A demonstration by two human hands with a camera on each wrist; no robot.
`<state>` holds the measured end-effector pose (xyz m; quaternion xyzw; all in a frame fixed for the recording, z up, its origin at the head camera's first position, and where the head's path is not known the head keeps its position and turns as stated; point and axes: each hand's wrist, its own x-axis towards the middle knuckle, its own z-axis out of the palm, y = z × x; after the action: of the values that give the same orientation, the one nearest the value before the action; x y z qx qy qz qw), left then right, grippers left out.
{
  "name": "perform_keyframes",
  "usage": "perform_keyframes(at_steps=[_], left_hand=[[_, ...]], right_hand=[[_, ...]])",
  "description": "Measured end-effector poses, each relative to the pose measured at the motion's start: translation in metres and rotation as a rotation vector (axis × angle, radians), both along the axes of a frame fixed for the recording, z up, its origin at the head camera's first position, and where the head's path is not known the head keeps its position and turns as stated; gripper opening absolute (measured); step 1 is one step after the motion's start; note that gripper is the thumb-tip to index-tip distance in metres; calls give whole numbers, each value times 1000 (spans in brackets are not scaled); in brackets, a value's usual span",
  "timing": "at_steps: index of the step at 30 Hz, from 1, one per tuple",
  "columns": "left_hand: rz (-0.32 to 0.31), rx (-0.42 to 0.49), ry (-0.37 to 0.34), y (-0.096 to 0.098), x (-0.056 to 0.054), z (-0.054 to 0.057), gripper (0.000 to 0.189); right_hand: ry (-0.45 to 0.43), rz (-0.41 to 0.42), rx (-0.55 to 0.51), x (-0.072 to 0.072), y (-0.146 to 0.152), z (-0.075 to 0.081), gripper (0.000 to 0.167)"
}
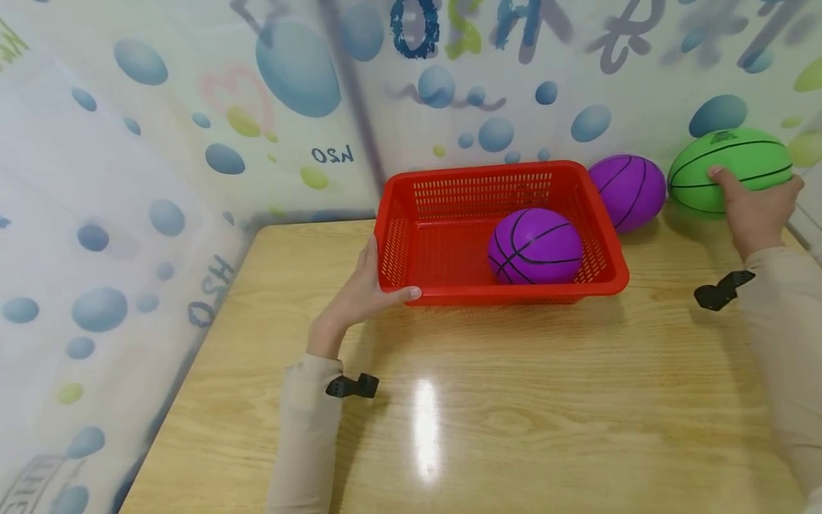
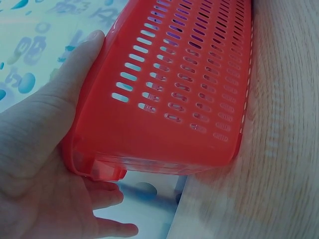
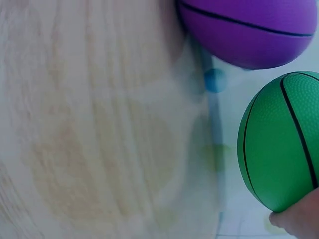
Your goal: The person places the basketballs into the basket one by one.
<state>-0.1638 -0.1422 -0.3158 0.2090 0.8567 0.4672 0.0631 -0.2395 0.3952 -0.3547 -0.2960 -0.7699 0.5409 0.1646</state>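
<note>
A red plastic basket (image 1: 449, 291) with slotted walls stands on the table, and a purple ball (image 1: 536, 246) with black lines lies in its right half. My left hand (image 1: 359, 293) spans the basket's front left corner. Its thumb lies over the front rim, while the fingers extend straight past the left side in the left wrist view. My right hand (image 1: 764, 207) grips a green ball (image 1: 732, 168), thumb on its near face; the other fingers are mostly hidden. In the right wrist view the green ball (image 3: 276, 144) appears raised off the tabletop.
A second purple ball (image 1: 629, 191) rests between the basket's right side and the green ball, near the wall. The patterned wall covering (image 1: 282, 143) borders the wooden table (image 1: 488, 414) at the back and left.
</note>
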Motion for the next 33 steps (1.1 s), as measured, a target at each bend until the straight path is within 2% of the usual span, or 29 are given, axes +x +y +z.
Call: perform_keyframes(at_steps=[5,11,21,27,33], left_hand=[[4,-14,-7,1,-1,1,102],[14,-32,-16,1,0,2,102],[20,-38,-20,-1,-1,1,102],[22,-37,-25,-1,1,2,102],[22,-35,-35,-1,2,3,103]], right_hand=[[41,-3,50,0,-2,9,103],[141,24,68,3,-7,19,90],[217,80,139,12,-30,37,93],[330,119,115,15,-43,47,87],[388,179,119,21,-61,63,83]])
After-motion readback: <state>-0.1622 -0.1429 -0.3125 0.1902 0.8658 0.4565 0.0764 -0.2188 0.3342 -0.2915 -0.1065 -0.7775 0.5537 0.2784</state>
